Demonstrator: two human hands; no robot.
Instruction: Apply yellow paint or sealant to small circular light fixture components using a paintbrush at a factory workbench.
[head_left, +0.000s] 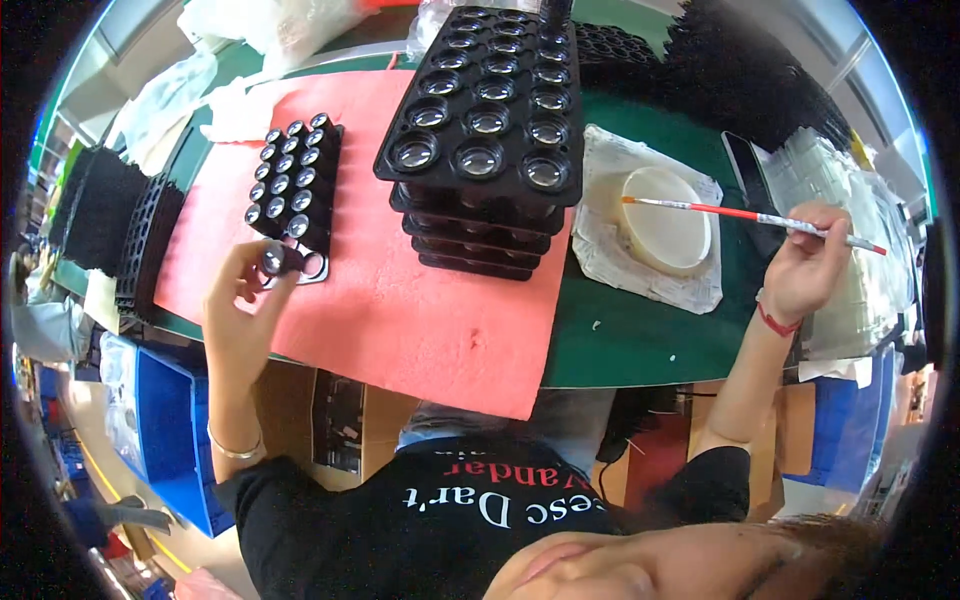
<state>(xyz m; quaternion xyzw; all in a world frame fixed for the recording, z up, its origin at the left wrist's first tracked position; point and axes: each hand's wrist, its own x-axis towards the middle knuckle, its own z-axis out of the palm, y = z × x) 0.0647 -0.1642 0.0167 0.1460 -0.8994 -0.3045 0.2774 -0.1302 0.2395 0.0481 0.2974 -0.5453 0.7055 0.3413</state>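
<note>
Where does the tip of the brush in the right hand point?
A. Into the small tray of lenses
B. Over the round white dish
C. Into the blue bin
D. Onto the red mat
B: the brush held in the right hand reaches left, and its tip is over the rim of the white dish, away from the red mat.

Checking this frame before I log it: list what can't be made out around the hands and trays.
- Head view: the small dark lens piece in the left hand is partly hidden by its fingers.
- The brush tip over the round cream dish is too small to show what it carries.
- The lower trays of the black lens tray stack are covered by the top tray.
- The stack's far end is cut off by the upper edge.
</note>
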